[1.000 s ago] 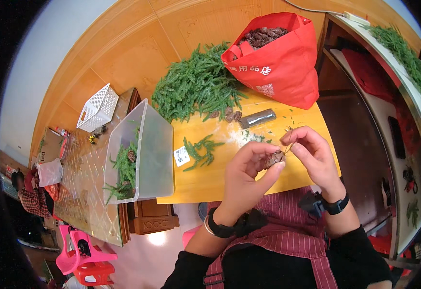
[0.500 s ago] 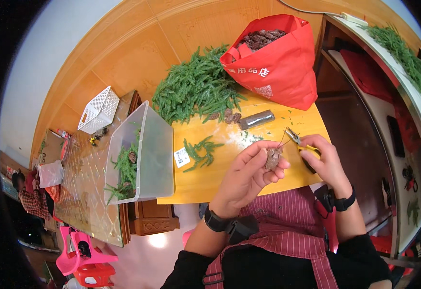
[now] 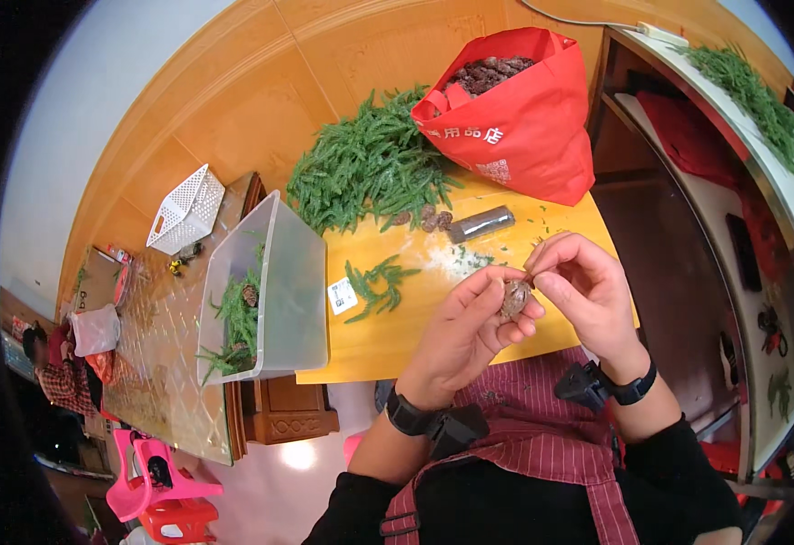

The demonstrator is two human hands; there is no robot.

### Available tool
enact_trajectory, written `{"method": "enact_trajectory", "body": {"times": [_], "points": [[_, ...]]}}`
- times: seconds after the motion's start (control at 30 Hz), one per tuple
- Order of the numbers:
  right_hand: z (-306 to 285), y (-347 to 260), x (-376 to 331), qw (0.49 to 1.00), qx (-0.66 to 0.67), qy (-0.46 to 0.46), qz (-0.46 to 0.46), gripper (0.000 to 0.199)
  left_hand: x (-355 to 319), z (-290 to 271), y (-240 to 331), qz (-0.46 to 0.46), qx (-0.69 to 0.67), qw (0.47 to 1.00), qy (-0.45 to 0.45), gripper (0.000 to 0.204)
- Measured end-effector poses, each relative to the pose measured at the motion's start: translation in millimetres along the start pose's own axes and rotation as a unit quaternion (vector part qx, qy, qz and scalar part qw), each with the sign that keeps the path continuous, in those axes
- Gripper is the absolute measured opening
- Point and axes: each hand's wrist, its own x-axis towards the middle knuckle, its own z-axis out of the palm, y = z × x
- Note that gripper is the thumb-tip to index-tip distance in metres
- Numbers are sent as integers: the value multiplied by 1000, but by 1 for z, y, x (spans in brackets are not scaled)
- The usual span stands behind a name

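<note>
Between the thumb and fingers of my left hand [image 3: 461, 327] is a small brown pine cone [image 3: 514, 298]. My right hand [image 3: 588, 289] comes in from the right, its thumb and forefinger pinched together at the top of the cone, where the thin dark wire was visible earlier. Both hands are over the front of the yellow table [image 3: 361, 350]. No pliers show now; my right hand may be covering them. Beyond my hands lie a dark wrapped bundle [image 3: 481, 224], a few pine cones [image 3: 430, 219] and white powdery scraps.
A green sprig [image 3: 381, 287] and white label [image 3: 342, 296] lie beside a clear plastic bin [image 3: 292, 300]. Artificial greenery [image 3: 365, 163] and a red bag [image 3: 524, 136] of pine cones fill the table's back. A white basket [image 3: 186, 209] stands left; another person [image 3: 56, 372] is far left.
My right hand has moved left to the cone and pinches there; the yellow-handled pliers it held have gone out of sight. My left hand keeps hold of the pine cone.
</note>
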Motion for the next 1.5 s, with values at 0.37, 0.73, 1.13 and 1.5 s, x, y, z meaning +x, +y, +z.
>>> {"method": "enact_trajectory", "body": {"times": [0.37,0.73,1.13,1.5], "points": [[9,6,4,999,-9,-10,33,5,-3,-10,-1,57,47,997,1,22],[7,14,-1,993,-103,-58,-1,7,-21,-14,5,40,167,983,63,31],[9,17,-2,989,65,-103,86,11,-24,-10,8,97,238,966,15,41],[2,23,-6,977,123,-136,110,9,-24,-10,1,24,120,992,-8,27]]}}
